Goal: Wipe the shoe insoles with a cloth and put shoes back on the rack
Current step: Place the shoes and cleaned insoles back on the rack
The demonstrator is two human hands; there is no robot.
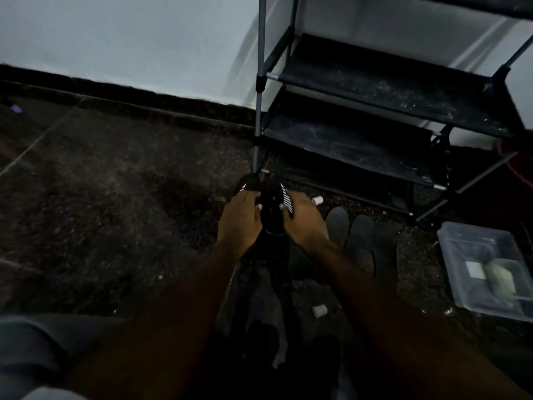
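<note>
**Shoe [271, 207] gripped in both hands below the rack [389, 82]**

The black rack filled the upper right of the frame, its fabric shelves dusty. A clear plastic bin [458, 264] sat on the floor at the right edge. Dark insoles [360, 241] lay side by side left of it. At centre, the striped black shoe was clasped, left hand [239, 219] curled round one side, right hand [304, 222] round the other.

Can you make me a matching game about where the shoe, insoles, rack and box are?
Things: 1 shoe; 2 insoles; 3 rack; 4 box.
Places: A against the wall; B in a row on the floor; C far right, stuff inside; D gripped by the left hand and right hand.
Pairs: 1-D, 2-B, 3-A, 4-C.
</note>
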